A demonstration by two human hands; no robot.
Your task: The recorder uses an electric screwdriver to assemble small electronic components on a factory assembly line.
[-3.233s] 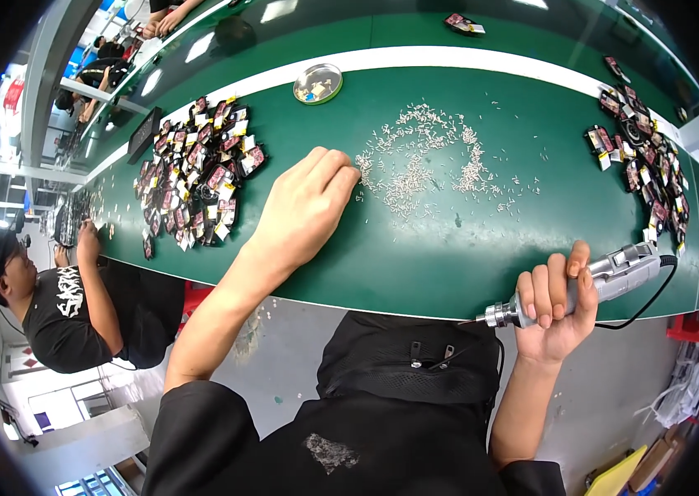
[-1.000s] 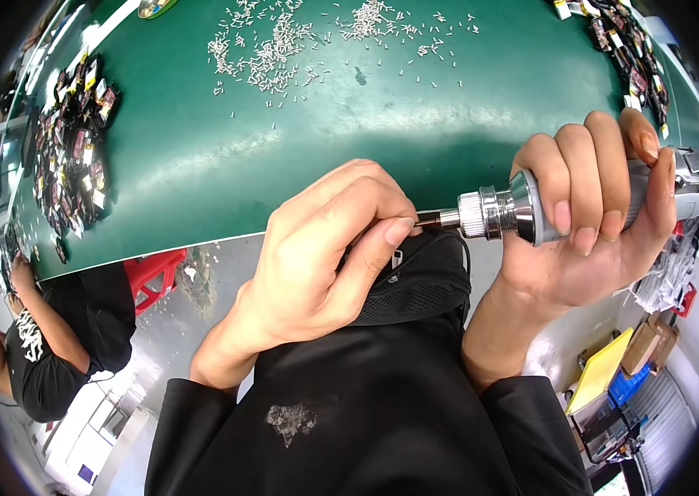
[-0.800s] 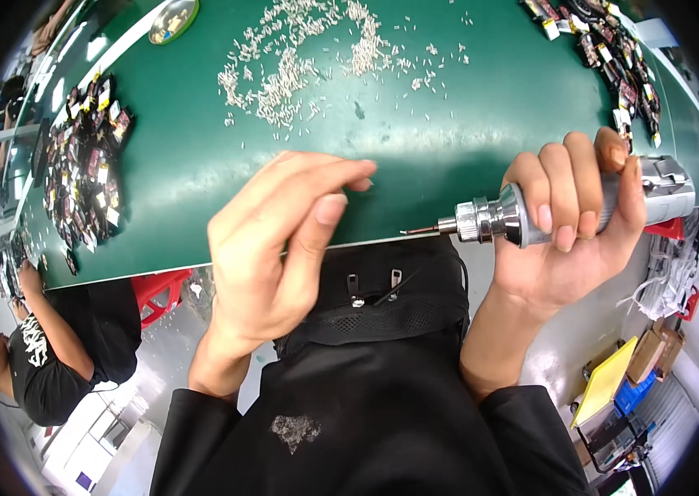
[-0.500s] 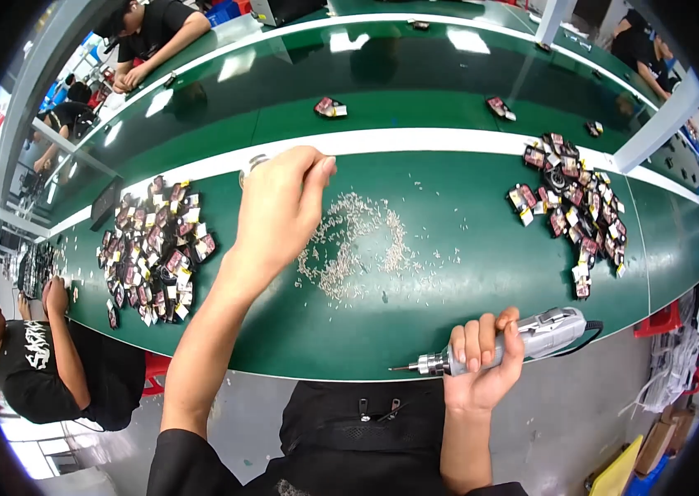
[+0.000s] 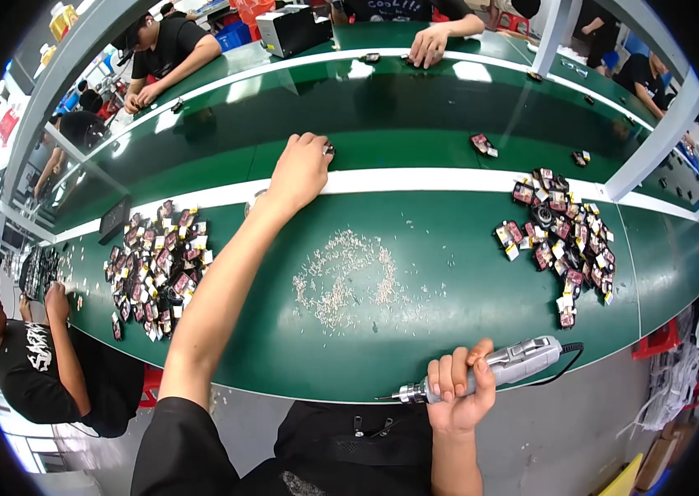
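My left hand (image 5: 300, 172) reaches over the white rail (image 5: 382, 179) onto the dark green belt. Its fingers close on a small black part (image 5: 329, 150), mostly hidden behind them. Near the front edge of the green table, my right hand (image 5: 458, 387) grips a grey electric screwdriver (image 5: 524, 360), its bit pointing left and its black cord trailing off to the right. Between my hands, small silvery screws (image 5: 341, 289) lie scattered on the table.
Piles of black and reddish parts with white tags lie left (image 5: 159, 269) and right (image 5: 564, 240). More such parts (image 5: 483, 145) sit on the belt. Grey posts (image 5: 655, 145) rise at both sides. A co-worker's hand (image 5: 429, 47) touches the far side; another person (image 5: 39, 364) sits at the left.
My left hand has moved forward from above the table to the belt and closed on a part there. The view has tilted up, showing a co-worker opposite. My right hand still holds the screwdriver.
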